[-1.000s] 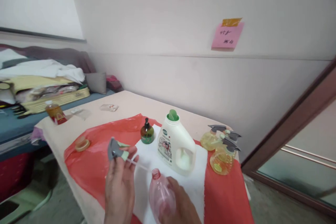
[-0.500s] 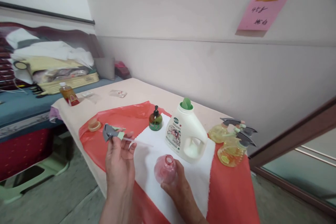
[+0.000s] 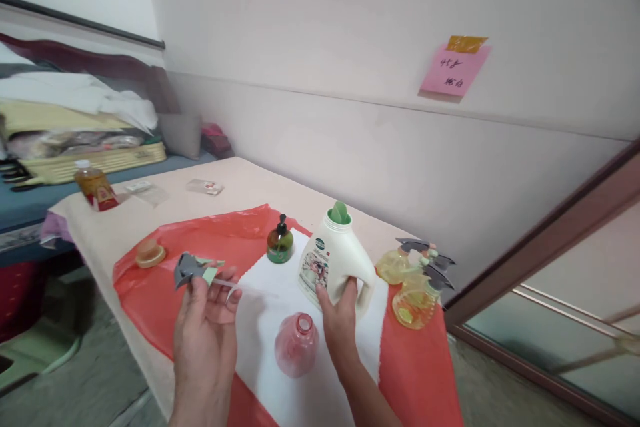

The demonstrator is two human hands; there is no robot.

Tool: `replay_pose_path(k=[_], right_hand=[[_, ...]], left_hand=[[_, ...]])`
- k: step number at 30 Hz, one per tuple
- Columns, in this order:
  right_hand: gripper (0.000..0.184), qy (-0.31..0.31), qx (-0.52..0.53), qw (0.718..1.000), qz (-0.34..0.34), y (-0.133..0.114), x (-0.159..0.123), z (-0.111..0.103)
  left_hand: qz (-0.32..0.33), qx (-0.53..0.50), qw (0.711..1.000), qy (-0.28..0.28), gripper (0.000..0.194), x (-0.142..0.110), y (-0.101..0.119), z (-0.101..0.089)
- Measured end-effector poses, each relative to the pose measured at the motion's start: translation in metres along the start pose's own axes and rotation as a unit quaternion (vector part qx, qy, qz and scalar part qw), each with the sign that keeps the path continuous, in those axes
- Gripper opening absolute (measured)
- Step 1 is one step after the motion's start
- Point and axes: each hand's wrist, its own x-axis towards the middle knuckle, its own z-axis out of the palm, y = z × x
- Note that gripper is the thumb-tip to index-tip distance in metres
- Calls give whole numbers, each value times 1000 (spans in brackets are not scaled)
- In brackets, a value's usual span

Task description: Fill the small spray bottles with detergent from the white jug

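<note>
My left hand [image 3: 205, 320] is closed on a grey and pale green trigger spray head [image 3: 189, 269], whose thin clear dip tube points right over the white cloth. My right hand [image 3: 341, 320] is at the handle of a cream detergent jug [image 3: 320, 253], thumb against the label side and fingers at the handle opening. Part of that grip is hidden. A green piece pokes up from the jug's mouth. Between my hands, a pink translucent bottle [image 3: 296, 347] stands upright with its neck open, touched by neither.
A dark green pump bottle [image 3: 280, 241] stands behind the cloth [image 3: 260, 280]. Yellow spray bottles [image 3: 416, 300] are at the right on red plastic sheeting [image 3: 420, 373]. Farther left lie a tan round lid-like piece [image 3: 150, 253] and an amber bottle [image 3: 96, 187]. A wall runs along the back.
My right hand has let go of the pink bottle and moved up and right to the detergent jug. The left hand still holds the spray head. The view has shifted right.
</note>
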Motion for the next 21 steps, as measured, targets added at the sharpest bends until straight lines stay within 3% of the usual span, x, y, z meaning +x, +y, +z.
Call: replay_pose_path(k=[4, 8, 12, 16, 19, 21], right_hand=[[87, 42, 5, 999, 6, -10, 35, 14], [76, 54, -21, 998, 28, -28, 37, -7], [65, 32, -91, 994, 54, -54, 14, -57], [66, 43, -212, 975, 48, -67, -8, -120], [57, -12, -387, 920, -55, -53, -22, -162], [48, -33, -438, 886, -150, -39, -32, -183]], left_hand=[[-2, -3, 1000, -6, 27, 2, 1, -1], [-6, -7, 1000, -11, 28, 3, 1, -1], [-9, -12, 1000, -11, 28, 2, 2, -1], [-9, -21, 1000, -8, 26, 2, 3, -2], [-8, -24, 1000, -12, 25, 5, 3, -6], [-3, -26, 1000, -13, 26, 8, 3, -8]])
